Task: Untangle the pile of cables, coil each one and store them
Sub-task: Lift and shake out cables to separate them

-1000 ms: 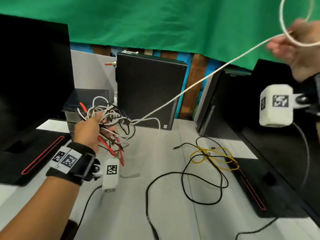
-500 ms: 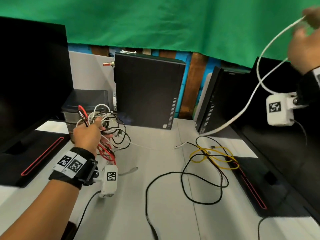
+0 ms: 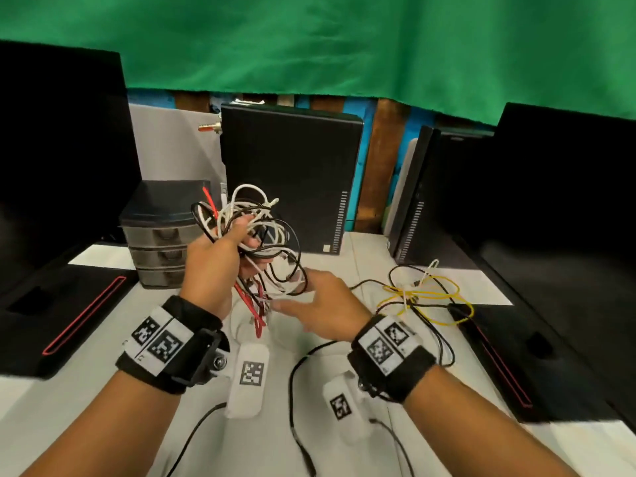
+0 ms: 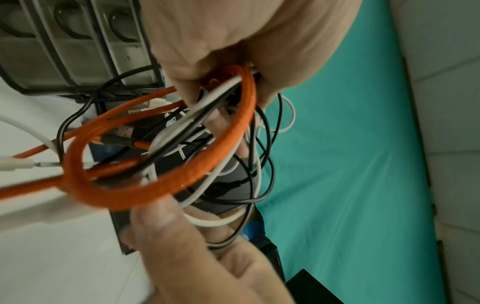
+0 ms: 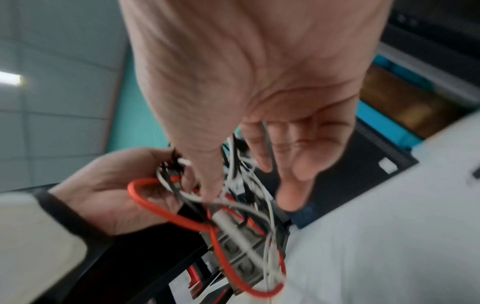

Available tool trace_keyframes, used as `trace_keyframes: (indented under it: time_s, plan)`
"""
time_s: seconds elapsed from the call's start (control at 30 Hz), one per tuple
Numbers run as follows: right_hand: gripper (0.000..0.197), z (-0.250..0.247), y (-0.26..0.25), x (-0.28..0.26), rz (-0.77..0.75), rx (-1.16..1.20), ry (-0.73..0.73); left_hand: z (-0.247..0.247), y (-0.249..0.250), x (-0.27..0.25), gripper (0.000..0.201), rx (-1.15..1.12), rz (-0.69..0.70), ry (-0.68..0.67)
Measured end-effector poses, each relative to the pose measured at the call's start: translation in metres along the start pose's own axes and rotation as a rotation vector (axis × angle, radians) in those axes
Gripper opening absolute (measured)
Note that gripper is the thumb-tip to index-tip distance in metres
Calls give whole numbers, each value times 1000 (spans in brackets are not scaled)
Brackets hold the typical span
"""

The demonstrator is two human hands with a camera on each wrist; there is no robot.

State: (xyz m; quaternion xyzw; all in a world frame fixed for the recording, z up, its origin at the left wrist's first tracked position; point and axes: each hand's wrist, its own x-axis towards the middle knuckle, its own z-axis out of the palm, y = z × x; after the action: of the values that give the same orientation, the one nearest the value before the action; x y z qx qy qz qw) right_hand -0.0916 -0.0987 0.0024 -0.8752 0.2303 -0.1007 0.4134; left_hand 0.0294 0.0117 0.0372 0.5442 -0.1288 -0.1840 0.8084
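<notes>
**Left hand holds the tangle aloft, right hand reaches in beneath it**

The left hand [image 3: 220,256] has its grip curled tight round the cable bundle [image 3: 256,232], a knot of white, black and red leads held up above the tabletop [image 3: 213,442], in front of the black computer tower [image 3: 292,177]. From the left wrist view a thick orange-red cable [image 4: 182,174] loops out of the fist, with thinner white and black strands threaded through it.

The right hand [image 3: 327,311] sits just below and to the right of the bundle, its fingers [image 5: 293,185] spread and loosely extended among the hanging loops; the thumb touches the strands, but I cannot tell whether any one is pinched.

A yellow cable [image 3: 433,297] lies on the tabletop to the right, crossed by a black cable [image 3: 296,407] that trails toward the near edge and a short white cable [image 3: 428,273]. A small grey drawer unit [image 3: 161,242] stands behind the left hand.
</notes>
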Motion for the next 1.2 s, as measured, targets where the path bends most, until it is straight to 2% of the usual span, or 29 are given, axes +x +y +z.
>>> trace_keyframes:
  time_s: [0.07,0.2,0.3,0.5,0.63,0.77,0.87,0.93,1.03,1.1,1.2]
  plan:
    - [6,7,9,5,30,155,28,2,3,-3,18,-39,-8,-24]
    - [27,-18,8,-8,118,282,60,4,7,-7,20,-83,-12,-81]
    - [24,-35,12,-20,90,317,116,8,7,-12,24,-152,-35,-141]
    - [20,-22,38,-56,-85,232,146,12,32,-18,28,-436,-53,-384]
    - [17,-28,52,-84,-87,357,195,11,42,-28,38,-532,-115,-482]
    - [15,-39,50,-102,-60,577,267,17,26,-30,27,-521,-221,-514]
    - [28,-42,34,-105,-109,602,276,21,11,-33,34,-502,-289,-524]
    - [50,-43,26,-107,-130,638,277,24,4,-40,31,-488,-330,-560]
    - [77,-46,24,-112,-133,693,310,24,-10,-46,27,-539,-375,-719]
    - [85,-45,32,-117,-106,643,375,24,-21,-46,29,-593,-416,-818]
    - [94,-44,49,-121,-16,536,424,25,-30,-47,27,-630,-443,-876]
